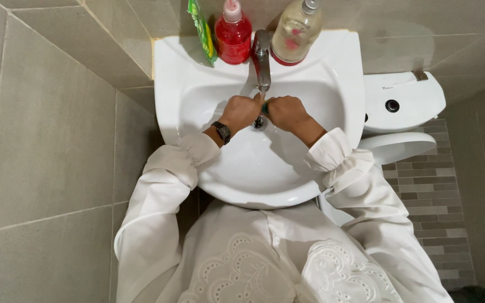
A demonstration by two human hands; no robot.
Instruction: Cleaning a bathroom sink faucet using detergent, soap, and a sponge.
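Both my hands meet under the metal tap [262, 59] over the white sink [220, 73]. My left hand [240, 111], with a dark watch on the wrist, is closed around a small thing with a green end [264, 108]. My right hand [286, 111] is closed beside it and touches the same small thing. What it is stays mostly hidden by the fingers. The drain [258, 123] shows just below the hands.
On the sink's back ledge stand a red bottle [233, 35], a pale bottle with a grey cap [295, 31] and a green packet [203, 31]. A white toilet cistern [402, 101] and its seat [397, 147] are at the right. Grey tiled walls surround the sink.
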